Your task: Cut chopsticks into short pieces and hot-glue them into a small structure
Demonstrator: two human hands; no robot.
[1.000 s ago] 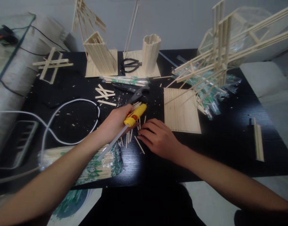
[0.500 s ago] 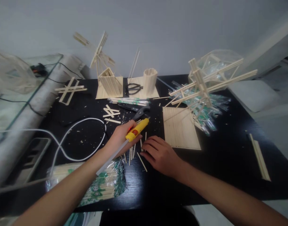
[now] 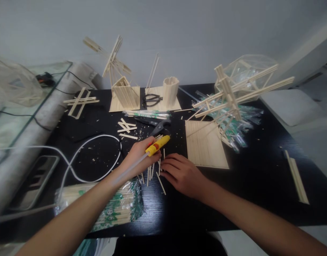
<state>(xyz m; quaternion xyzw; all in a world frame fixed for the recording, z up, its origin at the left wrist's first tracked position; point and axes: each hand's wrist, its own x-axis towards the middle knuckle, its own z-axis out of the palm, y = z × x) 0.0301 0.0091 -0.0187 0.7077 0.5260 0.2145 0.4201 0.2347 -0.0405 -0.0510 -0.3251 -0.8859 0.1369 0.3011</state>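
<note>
My left hand [image 3: 140, 153] is wrapped around a yellow hot glue gun [image 3: 158, 145], and a long translucent glue stick [image 3: 131, 170] juts from its back end over my forearm. Its nozzle points away to the upper right. Beside it, my right hand [image 3: 181, 174] lies low over the table with its fingers curled together at a short wooden stick [image 3: 159, 167]. What the fingertips pinch is partly hidden. Several more short sticks [image 3: 149, 175] lie between and just below the hands. Black-handled scissors [image 3: 160, 126] rest beyond the glue gun.
A flat stick panel [image 3: 206, 149] lies right of my hands, with a windmill-like stick frame [image 3: 228, 94] above its far edge. Stick models [image 3: 126, 96] and a round stick tower [image 3: 170, 93] stand behind. A bag of sticks [image 3: 117, 209] and a white cable [image 3: 92, 180] lie left.
The glue gun has turned slightly, bringing its glue stick closer over my left forearm. Short sticks at my right fingertips have shifted a little; both hands stay in nearly the same place.
</note>
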